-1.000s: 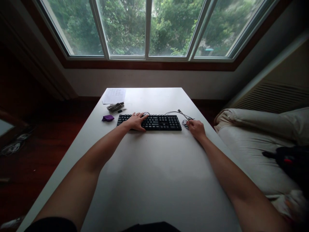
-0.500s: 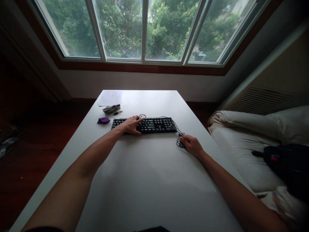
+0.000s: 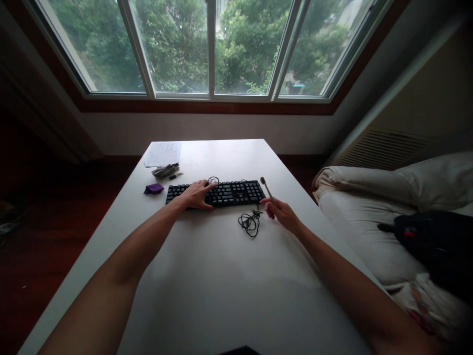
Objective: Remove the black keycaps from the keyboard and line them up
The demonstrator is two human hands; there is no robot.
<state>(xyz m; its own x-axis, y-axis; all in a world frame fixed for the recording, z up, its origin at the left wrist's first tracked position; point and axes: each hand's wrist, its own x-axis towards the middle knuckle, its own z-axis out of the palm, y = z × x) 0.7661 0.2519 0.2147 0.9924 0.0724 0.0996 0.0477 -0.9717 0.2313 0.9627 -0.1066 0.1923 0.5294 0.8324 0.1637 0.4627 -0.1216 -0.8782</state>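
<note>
A black keyboard (image 3: 236,193) lies across the white table. My left hand (image 3: 196,194) rests over its left part with fingers and thumb spread, the thumb near the front edge. Between the fingers of my right hand (image 3: 280,212) is a slim brush (image 3: 269,191), its small dark head pointing up and away, just beyond the keyboard's right end. A loosely looped black cable (image 3: 250,224) lies on the table in front of the keyboard, left of my right hand.
Left of the keyboard are a purple cloth-like item (image 3: 153,189) and a clear bag of small parts (image 3: 165,171). Behind them lies a paper sheet (image 3: 162,154). A pale sofa (image 3: 351,236) with a black bag (image 3: 432,241) stands to the right, a window (image 3: 212,59) ahead.
The cable has shifted left and lies free of my right hand. That hand has raised the brush, its head now beyond the keyboard's end. My left hand stays on the keyboard.
</note>
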